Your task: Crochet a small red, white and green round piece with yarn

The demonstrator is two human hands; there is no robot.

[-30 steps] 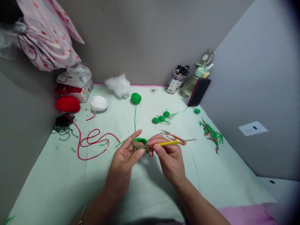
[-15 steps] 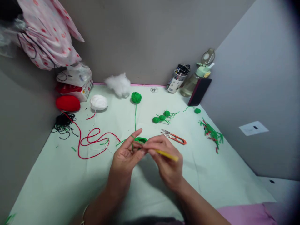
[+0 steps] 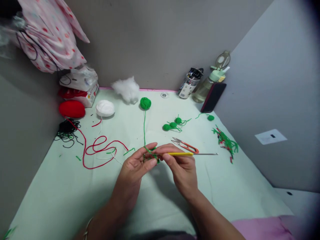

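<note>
My left hand (image 3: 136, 166) pinches a small green crochet piece (image 3: 158, 161), mostly hidden by the fingers. Green yarn (image 3: 144, 128) runs from the green yarn ball (image 3: 145, 103) down over the left index finger. In my right hand (image 3: 183, 170) is a crochet hook with a yellow handle (image 3: 180, 154), held like a pencil and lying nearly level. Its metal shaft sticks out to the right, and its other end reaches in among the green loops by the left fingers. Orange thread snips (image 3: 186, 145) lie just beyond the right hand.
Several small green crocheted balls (image 3: 173, 125) lie past the snips. Red yarn (image 3: 86, 143) loops across the left side, near a white yarn ball (image 3: 105, 108) and white stuffing (image 3: 126, 89). Yarn scraps (image 3: 226, 143), a phone (image 3: 213, 97), a bottle (image 3: 203, 89) and a pen holder (image 3: 187, 87) stand or lie right.
My right hand has turned the hook from slanting down to nearly level, so its far shaft now shows. The left index finger has lowered, and the green piece is more covered.
</note>
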